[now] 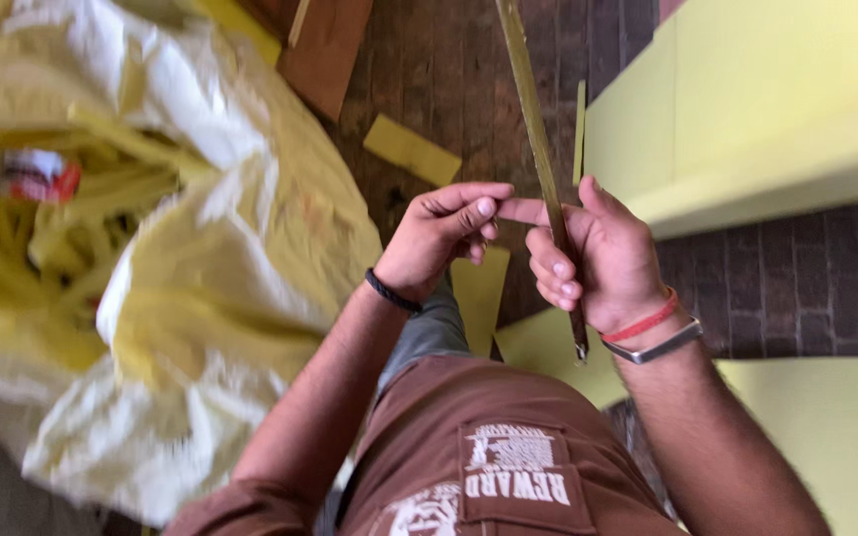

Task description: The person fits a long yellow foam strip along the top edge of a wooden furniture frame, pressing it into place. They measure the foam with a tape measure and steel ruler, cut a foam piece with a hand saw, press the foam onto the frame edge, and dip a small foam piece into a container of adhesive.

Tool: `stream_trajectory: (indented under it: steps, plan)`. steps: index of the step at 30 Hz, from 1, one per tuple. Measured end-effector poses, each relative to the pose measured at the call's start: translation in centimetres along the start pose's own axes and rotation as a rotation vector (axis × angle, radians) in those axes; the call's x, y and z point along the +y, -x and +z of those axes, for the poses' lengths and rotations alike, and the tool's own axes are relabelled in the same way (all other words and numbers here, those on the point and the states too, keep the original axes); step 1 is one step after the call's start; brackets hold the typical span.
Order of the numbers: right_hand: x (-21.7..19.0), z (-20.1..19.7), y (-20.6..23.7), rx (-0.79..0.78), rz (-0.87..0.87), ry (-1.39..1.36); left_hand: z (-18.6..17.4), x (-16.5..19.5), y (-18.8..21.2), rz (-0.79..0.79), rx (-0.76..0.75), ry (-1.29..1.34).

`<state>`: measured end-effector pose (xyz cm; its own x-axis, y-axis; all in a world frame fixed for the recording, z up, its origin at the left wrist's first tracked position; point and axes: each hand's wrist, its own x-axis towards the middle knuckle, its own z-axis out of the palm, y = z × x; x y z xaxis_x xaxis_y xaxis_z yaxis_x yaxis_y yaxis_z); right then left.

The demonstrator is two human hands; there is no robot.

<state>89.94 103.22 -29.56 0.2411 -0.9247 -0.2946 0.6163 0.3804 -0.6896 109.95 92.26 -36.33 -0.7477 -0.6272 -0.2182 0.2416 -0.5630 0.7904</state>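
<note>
Right hand (603, 260) clamped around a long olive-yellow strip (538, 149) running 12 to 6 o'clock, apparently to steady it, while left hand (446, 236), fingers curled empty, nearly meets its forefinger at 9 o'clock; yellow-filled white sack (201, 298) lies further left.

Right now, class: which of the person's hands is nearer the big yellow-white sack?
Left. The left hand sits just beside the sack; the right hand, gripping the long strip, is farther away.
</note>
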Motion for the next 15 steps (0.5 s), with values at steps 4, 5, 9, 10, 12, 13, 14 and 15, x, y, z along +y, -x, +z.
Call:
stream_trajectory:
  steps: [4, 5, 9, 10, 12, 13, 14, 15]
  plan:
    - [-6.0, -1.4, -10.3, 0.09, 0.016, 0.003, -5.1, 5.1, -10.2, 0.029, 0.008, 0.005]
    - [-7.7, -1.5, -13.0, 0.112, 0.025, -0.005, -6.1, 6.9, -12.6, 0.055, 0.008, 0.014]
    - [-15.2, -1.3, -22.9, 0.109, 0.002, 0.009, -9.7, 15.5, -21.3, 0.13, 0.037, -0.127]
    - [-17.0, -1.3, -24.8, 0.099, -0.005, -0.008, -10.3, 17.5, -23.2, 0.169, 0.033, -0.176]
    - [-20.0, -1.7, -28.4, 0.083, -0.019, -0.041, -11.4, 20.8, -27.2, 0.182, 0.046, -0.266]
    - [-21.3, -2.2, -30.2, 0.106, -0.029, -0.022, -11.9, 22.2, -29.2, 0.156, 0.06, -0.309]
    - [-22.6, -2.8, -31.9, 0.131, -0.037, -0.003, -12.3, 23.6, -31.5, 0.13, 0.077, -0.35]
    - [-23.9, -3.7, -33.7, 0.157, -0.042, 0.014, -12.8, 24.9, -34.1, 0.132, 0.048, -0.37]
